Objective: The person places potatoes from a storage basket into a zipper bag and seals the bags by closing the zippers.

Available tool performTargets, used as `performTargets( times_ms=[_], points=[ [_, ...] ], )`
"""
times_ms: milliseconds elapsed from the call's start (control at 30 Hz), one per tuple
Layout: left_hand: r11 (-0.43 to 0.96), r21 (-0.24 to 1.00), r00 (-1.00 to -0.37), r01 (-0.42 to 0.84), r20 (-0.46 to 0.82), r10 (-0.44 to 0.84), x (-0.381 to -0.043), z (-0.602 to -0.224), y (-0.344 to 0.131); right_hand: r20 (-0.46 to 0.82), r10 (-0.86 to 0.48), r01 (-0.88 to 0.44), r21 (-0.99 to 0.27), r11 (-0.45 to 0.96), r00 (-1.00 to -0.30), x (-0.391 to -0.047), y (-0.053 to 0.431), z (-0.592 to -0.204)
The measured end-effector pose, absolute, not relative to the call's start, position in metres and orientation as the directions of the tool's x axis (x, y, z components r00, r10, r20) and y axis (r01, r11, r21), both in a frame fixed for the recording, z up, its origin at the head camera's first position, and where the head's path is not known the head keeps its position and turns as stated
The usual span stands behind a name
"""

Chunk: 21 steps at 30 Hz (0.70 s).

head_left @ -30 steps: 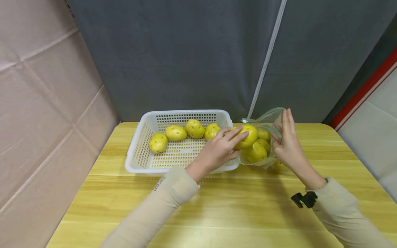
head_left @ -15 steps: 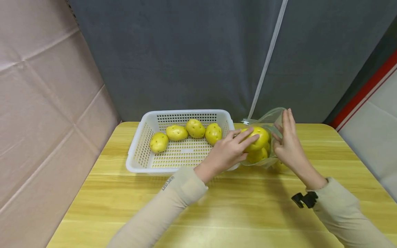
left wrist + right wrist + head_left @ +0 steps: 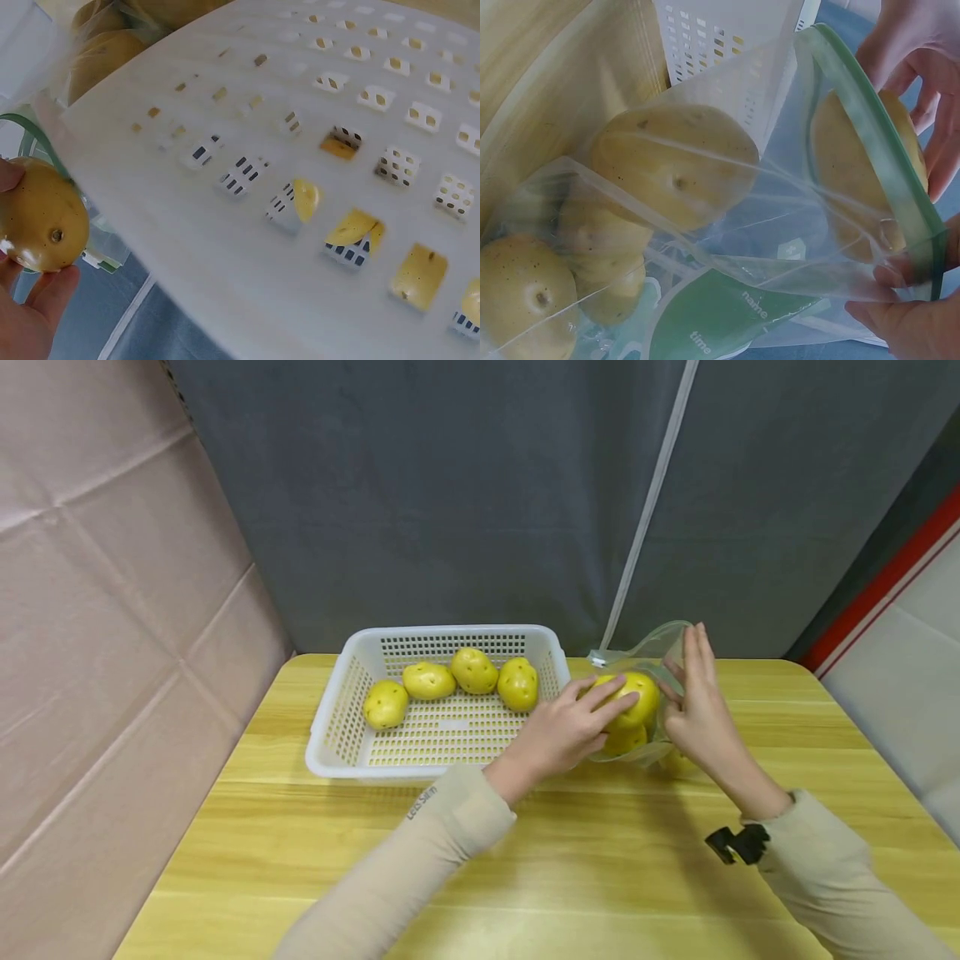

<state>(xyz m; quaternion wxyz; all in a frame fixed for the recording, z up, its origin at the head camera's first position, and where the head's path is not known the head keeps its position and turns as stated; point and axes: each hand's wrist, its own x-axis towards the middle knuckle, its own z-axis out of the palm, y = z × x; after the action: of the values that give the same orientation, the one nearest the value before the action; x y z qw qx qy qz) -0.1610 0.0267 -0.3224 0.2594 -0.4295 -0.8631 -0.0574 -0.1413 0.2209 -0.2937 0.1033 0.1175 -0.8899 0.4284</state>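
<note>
My left hand (image 3: 562, 727) grips a yellow potato (image 3: 637, 697) at the mouth of a clear zip bag (image 3: 651, 647). In the right wrist view, that potato (image 3: 847, 169) sits partly inside the green-edged opening (image 3: 877, 139). My right hand (image 3: 701, 714) pinches the bag's rim between thumb and finger, its other fingers straight. Several more potatoes (image 3: 676, 166) lie within the bag, under printed green panels. Left of the bag, a white perforated basket (image 3: 408, 772) holds several potatoes (image 3: 474, 671). Up close in the left wrist view is the basket's wall (image 3: 187, 225).
A light wooden table (image 3: 570, 877) carries the basket and bag. Behind stands a dark grey curtain (image 3: 450, 493) with a pale strip. Pink cloth (image 3: 112, 635) covers the left side, and a white panel with a red band (image 3: 885, 577) is at right.
My left hand has moved right with the potato, from beside the basket's edge to inside the bag's mouth. The right hand has stayed in place, holding the bag's rim.
</note>
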Motion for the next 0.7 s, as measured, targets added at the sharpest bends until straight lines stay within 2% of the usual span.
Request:
performTargets(
  times_ms=[367,700],
  points=[
    [0.65,-0.105,-0.527,0.752,0.496,0.69,-0.164,-0.325,0.033,0.265,-0.117,-0.28,-0.739,0.613,-0.957,-0.141,0.222,-0.292],
    [0.641,-0.165,-0.488,0.749,0.517,0.703,-0.167,-0.329,0.04,0.277,-0.113,-0.288,-0.747,0.6,-0.954,-0.141,0.223,-0.292]
  ],
)
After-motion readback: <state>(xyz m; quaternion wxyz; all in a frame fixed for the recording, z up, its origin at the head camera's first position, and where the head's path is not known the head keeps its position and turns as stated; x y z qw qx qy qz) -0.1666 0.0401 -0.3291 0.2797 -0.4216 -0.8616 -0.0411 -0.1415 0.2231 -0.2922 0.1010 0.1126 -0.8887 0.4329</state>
